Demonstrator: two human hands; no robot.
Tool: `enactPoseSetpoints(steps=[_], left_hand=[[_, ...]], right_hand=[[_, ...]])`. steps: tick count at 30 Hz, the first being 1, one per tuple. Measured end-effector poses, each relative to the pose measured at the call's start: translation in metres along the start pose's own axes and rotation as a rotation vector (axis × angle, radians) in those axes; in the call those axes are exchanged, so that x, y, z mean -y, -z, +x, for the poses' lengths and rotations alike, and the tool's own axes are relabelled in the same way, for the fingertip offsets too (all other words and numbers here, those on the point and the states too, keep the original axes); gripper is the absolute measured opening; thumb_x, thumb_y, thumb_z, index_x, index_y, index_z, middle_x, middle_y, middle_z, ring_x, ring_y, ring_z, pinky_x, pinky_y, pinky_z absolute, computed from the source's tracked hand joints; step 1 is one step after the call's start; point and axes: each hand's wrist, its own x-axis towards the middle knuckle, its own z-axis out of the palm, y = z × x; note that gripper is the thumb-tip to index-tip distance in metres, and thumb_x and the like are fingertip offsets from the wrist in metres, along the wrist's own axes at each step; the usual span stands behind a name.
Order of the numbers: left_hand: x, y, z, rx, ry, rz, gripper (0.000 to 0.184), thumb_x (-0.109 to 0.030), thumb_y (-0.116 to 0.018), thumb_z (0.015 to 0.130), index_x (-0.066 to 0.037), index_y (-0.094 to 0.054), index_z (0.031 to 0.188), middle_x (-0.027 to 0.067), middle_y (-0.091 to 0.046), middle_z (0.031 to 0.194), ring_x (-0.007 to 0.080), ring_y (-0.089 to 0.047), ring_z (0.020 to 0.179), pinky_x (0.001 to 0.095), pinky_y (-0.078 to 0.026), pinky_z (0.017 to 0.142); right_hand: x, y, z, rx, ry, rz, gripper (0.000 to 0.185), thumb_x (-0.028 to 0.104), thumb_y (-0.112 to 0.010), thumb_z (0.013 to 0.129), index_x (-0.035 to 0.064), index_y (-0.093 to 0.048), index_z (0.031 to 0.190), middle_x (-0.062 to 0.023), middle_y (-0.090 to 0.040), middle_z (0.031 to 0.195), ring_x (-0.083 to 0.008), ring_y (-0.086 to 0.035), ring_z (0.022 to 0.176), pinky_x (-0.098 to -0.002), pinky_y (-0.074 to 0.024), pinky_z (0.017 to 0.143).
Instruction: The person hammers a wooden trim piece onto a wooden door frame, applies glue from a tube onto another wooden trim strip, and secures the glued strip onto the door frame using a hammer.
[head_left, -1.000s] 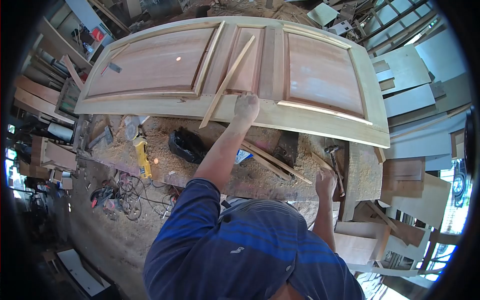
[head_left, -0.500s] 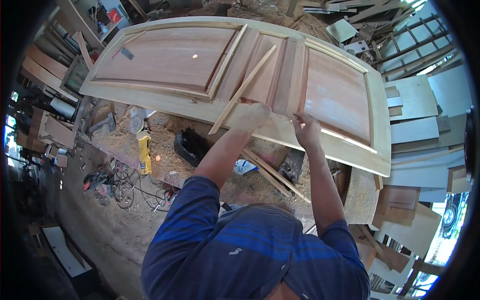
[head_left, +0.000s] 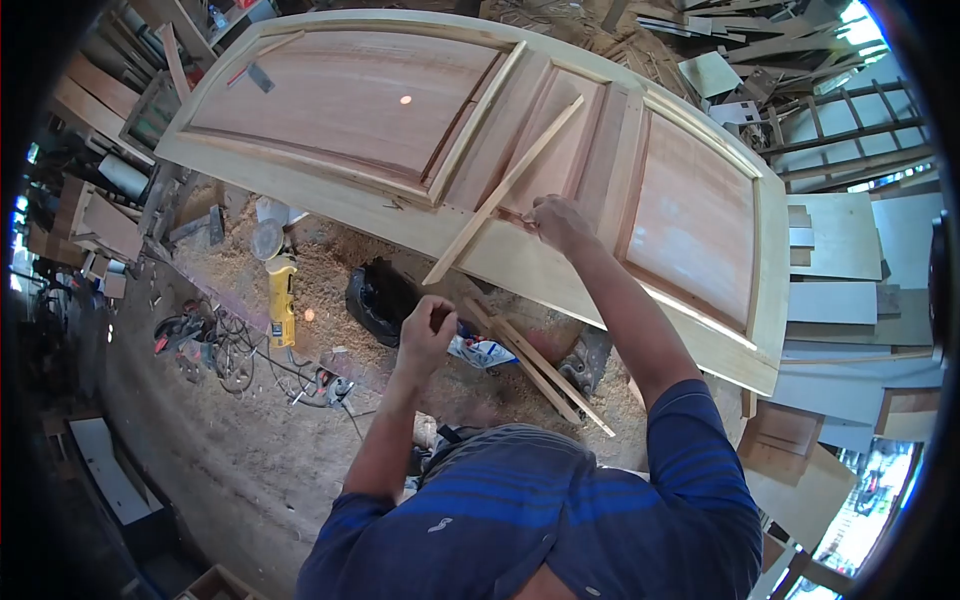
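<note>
A large wooden door [head_left: 330,170] with recessed panels and moulding lies flat on the workbench. My right hand [head_left: 562,225] is closed at the lower edge of its narrow middle panel [head_left: 560,140]. The fingertips are pinched there, but whatever they hold is too small to make out. A loose wooden strip [head_left: 505,190] lies slantwise over the door, just left of that hand, its near end past the door's edge. Near the bench's front, my left hand [head_left: 426,338] is raised with curled fingers, and its contents are hidden. Beside it are a black plastic bag [head_left: 372,305] and a blue-and-white packet [head_left: 482,351].
A yellow angle grinder [head_left: 283,305] rests on the sawdust-covered bench [head_left: 325,250], left of the bag. Several wooden strips [head_left: 540,370] lie in front of me. Tangled cords and power tools [head_left: 235,350] sit at the left. Boards [head_left: 830,240] are stacked on the right.
My left hand has drawn back from the door towards my body. My right hand has moved left to the middle panel's lower edge. The loose strip stays on the door.
</note>
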Motion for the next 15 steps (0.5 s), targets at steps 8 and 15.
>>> enactPoseSetpoints(steps=[8, 15], left_hand=[[0.014, -0.005, -0.012, -0.019, 0.070, -0.100, 0.012, -0.008, -0.075, 0.103, -0.002, -0.069, 0.112, 0.0017, -0.072, 0.092, 0.0066, -0.066, 0.084, 0.0272, -0.055, 0.076], [0.004, -0.016, -0.011, 0.059, 0.082, -0.068, 0.013, -0.007, -0.075, 0.103, -0.003, -0.067, 0.112, -0.0003, -0.069, 0.094, 0.0054, -0.063, 0.085, 0.0256, -0.053, 0.079]], right_hand=[[-0.014, -0.010, 0.004, 0.083, 0.003, -0.042, 0.017, 0.019, -0.070, 0.094, 0.0119, -0.085, 0.094, -0.0129, -0.081, 0.105, -0.0364, -0.076, 0.109, -0.0492, -0.0621, 0.096], [0.007, 0.007, 0.020, 0.240, -0.082, -0.141, 0.024, 0.027, -0.072, 0.101, 0.0079, -0.086, 0.107, -0.0164, -0.083, 0.114, -0.0367, -0.078, 0.116, -0.0488, -0.0618, 0.100]])
